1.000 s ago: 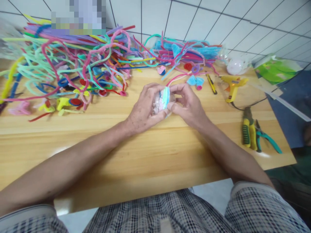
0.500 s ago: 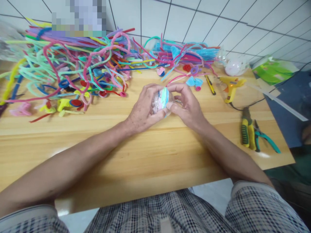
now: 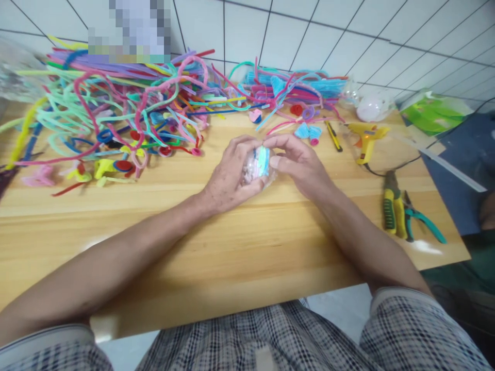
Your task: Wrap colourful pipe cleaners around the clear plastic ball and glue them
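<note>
A small clear ball [image 3: 252, 170] with a shiny, multicoloured band across it is held over the middle of the wooden table. My left hand [image 3: 232, 172] wraps round its left side, thumb below and fingers above. On the right side, my right hand [image 3: 296, 162] is closed, with the index fingertip and thumb at the band's upper right edge. The palms and the far side of the ball are hidden.
Tangled pipe cleaners [image 3: 127, 103] cover the back left, with more behind the hands. To the right are a yellow cutter [image 3: 334, 137], a yellow glue gun [image 3: 365, 138], green-yellow pliers [image 3: 393, 206], teal cutters [image 3: 425, 221] and another clear ball [image 3: 373, 106].
My right thumb has drawn back from the band towards the right, and the right fingers have shifted slightly. The ball has turned a little in my left hand.
</note>
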Demonstrator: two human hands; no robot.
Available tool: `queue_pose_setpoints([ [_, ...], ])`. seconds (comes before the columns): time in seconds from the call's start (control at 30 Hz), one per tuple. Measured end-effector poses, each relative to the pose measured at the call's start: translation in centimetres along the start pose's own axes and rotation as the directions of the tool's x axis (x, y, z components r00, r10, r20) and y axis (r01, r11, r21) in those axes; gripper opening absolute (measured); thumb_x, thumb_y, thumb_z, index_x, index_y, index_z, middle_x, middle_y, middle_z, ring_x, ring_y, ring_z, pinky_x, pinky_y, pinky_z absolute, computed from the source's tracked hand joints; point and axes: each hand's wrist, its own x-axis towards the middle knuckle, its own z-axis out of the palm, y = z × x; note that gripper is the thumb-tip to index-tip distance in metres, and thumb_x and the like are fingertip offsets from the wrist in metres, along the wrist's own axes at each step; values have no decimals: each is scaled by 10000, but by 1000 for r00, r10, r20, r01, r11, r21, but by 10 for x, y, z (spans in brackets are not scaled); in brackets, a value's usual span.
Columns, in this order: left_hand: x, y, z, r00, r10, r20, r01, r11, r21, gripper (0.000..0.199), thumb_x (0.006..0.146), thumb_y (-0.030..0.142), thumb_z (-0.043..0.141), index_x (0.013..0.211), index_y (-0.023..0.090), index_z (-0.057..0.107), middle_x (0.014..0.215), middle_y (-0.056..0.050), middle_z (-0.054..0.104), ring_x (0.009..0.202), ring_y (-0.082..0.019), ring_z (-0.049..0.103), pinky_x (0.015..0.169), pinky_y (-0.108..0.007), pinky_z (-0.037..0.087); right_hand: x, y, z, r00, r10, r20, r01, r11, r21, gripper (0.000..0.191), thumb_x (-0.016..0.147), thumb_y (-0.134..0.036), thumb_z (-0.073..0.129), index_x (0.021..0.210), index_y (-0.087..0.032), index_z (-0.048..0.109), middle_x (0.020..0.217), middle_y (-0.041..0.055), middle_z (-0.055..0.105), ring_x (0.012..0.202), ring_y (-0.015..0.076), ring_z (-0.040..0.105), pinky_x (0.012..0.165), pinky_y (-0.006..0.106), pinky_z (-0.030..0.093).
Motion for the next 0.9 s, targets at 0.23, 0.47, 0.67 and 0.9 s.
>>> queue_pose_setpoints([
  [0.23, 1, 4, 1, 1000, 19, 24, -20, 999, 48, 658, 1067, 488, 706, 1651, 292, 474, 1608, -161, 610, 1555, -370, 600, 1329, -626, 529, 2, 0, 2, 1000, -1, -19, 0, 1000, -24, 300, 823, -350, 935, 1044, -273, 747, 1153, 11, 771, 994, 207, 687, 851, 353, 570],
  [0.47, 0, -5, -1, 999, 48, -17, -47, 998, 37, 660, 1109, 536, 705, 1668, 306, 442, 1576, -148, 632, 1521, -357, 631, 1296, -595, 569, 3, 5, -1, 1000, -12, 13, 11, 1000, 16, 419, 908, -533, 917, 1202, -283, 754, 1253, 35, 809, 1173, 258, 754, 1007, 430, 645],
  [0.67, -2, -4, -4, 999, 45, 9, -46, 998, 43, 708, 1151, 587, 652, 1741, 317, 369, 1615, -161, 609, 1538, -371, 616, 1310, -616, 562, -3, 5, -2, 999, -37, 21, 39, 996, -76, 476, 846, -396, 925, 1282, -302, 758, 1388, 45, 808, 1362, 306, 740, 1175, 509, 598],
  [0.9, -7, 3, 3, 999, -5, -42, 6, 999, 37, 671, 1162, 687, 610, 1747, 394, 459, 1811, -165, 430, 1730, -451, 447, 1405, -744, 444, -2, 7, 1, 997, -58, 49, 64, 989, -131, 453, 886, -415, 878, 1314, -300, 785, 1492, 55, 806, 1445, 336, 714, 1260, 573, 562],
])
